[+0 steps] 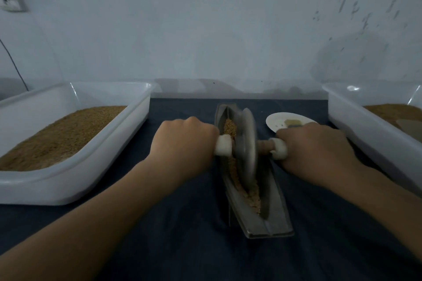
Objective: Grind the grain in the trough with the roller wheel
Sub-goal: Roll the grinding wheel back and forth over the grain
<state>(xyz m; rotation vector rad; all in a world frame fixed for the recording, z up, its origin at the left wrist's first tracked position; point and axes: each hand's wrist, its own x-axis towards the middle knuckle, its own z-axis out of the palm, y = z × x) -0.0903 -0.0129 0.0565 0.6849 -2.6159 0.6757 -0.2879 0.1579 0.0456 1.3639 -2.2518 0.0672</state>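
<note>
A long grey metal trough [275,210] lies on the dark cloth, running from the middle toward me. Brown grain [252,196] lines its groove, with more grain beyond the wheel. The grey roller wheel [249,143] stands upright in the groove near the far half, blurred by motion. Its axle ends in white padded handles. My left hand [182,141] is closed around the left handle [222,148]. My right hand [317,150] is closed around the right handle [279,148].
A white tub [75,180] holding brown grain stands at the left. Another white tub [365,121] with grain stands at the right edge. A small white plate [277,122] with a small object on it sits behind my right hand. A pale wall rises just behind.
</note>
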